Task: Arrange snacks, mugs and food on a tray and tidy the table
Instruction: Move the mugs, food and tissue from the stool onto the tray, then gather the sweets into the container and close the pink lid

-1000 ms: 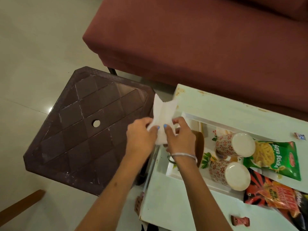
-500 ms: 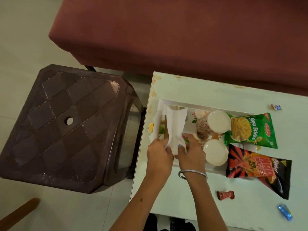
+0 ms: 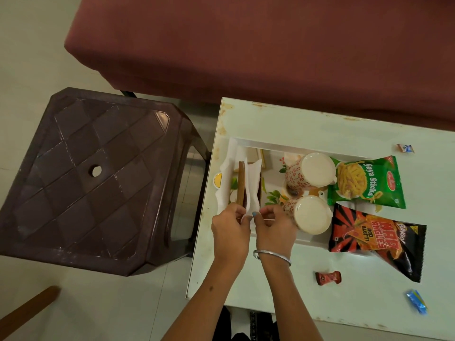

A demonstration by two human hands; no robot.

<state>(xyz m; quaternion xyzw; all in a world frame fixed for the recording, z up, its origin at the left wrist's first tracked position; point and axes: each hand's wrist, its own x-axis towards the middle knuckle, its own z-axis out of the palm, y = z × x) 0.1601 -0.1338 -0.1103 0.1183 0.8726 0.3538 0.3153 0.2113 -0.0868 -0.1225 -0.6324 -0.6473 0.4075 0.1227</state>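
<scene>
A white tray (image 3: 283,143) with a floral print lies on the pale table (image 3: 295,119). Two floral mugs (image 3: 309,172) (image 3: 307,215) lie in it. At the tray's left end a brown wooden holder (image 3: 240,185) stands with white paper napkins (image 3: 253,188) around it. My left hand (image 3: 230,232) and my right hand (image 3: 273,227) pinch the near edge of the napkins at the holder's near end. A green Soya Sticks packet (image 3: 364,180) and a black-red Mad Angles packet (image 3: 376,239) lie at the tray's right end.
Small wrapped candies lie on the table: a red one (image 3: 328,278), a blue one (image 3: 416,301), a white-blue one (image 3: 405,148). A dark brown plastic stool (image 3: 86,180) stands left of the table. A maroon sofa (image 3: 246,45) runs behind.
Both hands carried the napkin from above the stool's edge down to the tray's left end, where it now sits by the wooden holder. The view shifted right.
</scene>
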